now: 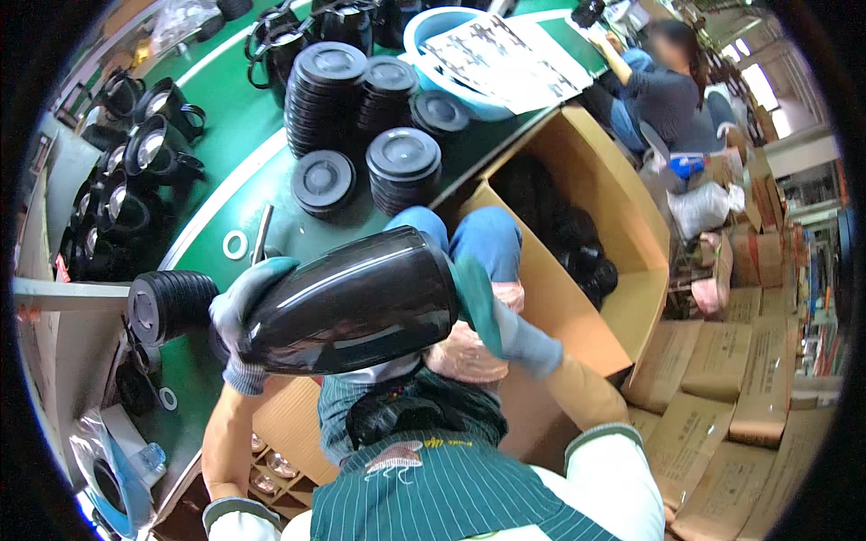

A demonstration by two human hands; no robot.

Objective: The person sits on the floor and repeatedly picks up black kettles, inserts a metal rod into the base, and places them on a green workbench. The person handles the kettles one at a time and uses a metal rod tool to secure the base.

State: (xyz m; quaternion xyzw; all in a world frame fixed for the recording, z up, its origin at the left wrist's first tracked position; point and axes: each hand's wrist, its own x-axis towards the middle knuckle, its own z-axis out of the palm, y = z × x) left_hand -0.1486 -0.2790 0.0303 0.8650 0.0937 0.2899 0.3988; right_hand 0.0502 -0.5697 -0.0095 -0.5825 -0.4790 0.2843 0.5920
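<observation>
Clamped between my left hand [245, 311] and right hand [481, 307]: black vessel [352, 307].
Likely a handling step; next calls for steady support.

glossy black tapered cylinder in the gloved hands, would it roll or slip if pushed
The tapered cylinder is probably stiff: its outline looks smooth between left hand and right hand. Its shine suggests slipperiness, and its rounded sides a tendency to roll.

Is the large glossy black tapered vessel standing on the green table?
No, the gloved left hand and gloved right hand hold that vessel sideways.
</observation>
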